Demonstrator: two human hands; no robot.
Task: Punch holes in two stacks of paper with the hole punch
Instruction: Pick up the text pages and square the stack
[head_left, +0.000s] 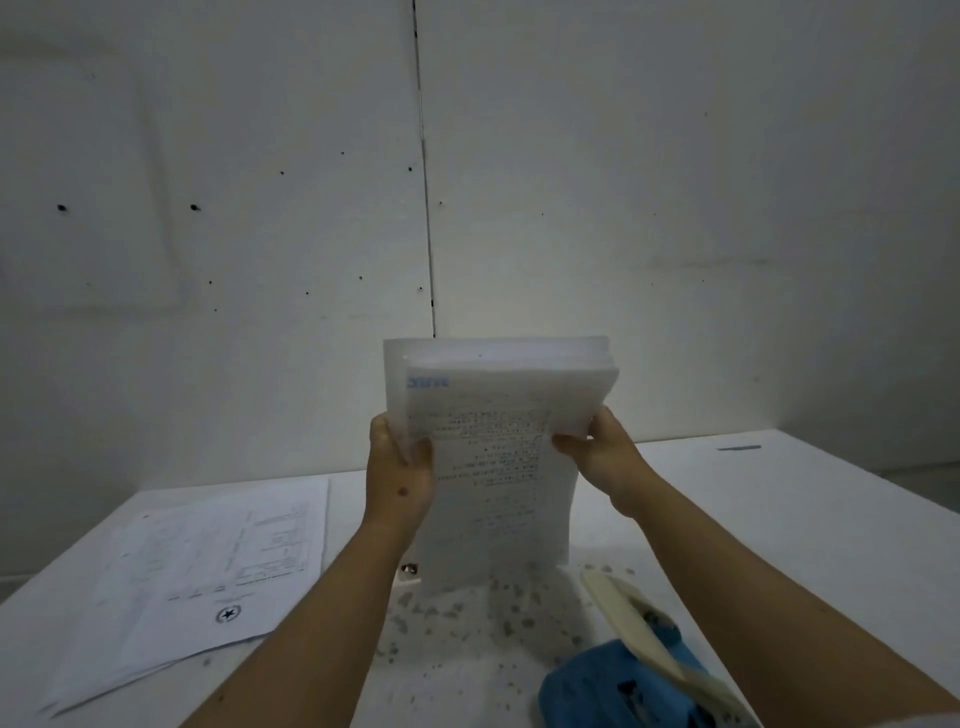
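A stack of printed paper (498, 441) stands upright on its lower edge on the white table (727, 493), in the middle of the view. My left hand (400, 473) grips its left edge and my right hand (597, 447) grips its right edge, both about halfway up. A second stack of printed paper (202, 571) lies flat on the table to the left. The hole punch (639, 660), blue with a cream lever, sits at the lower right, partly behind my right forearm.
Several small paper punch-outs (467, 618) are scattered on the table in front of the upright stack. A white wall (260, 208) rises close behind the table. The table's right edge runs diagonally at the far right.
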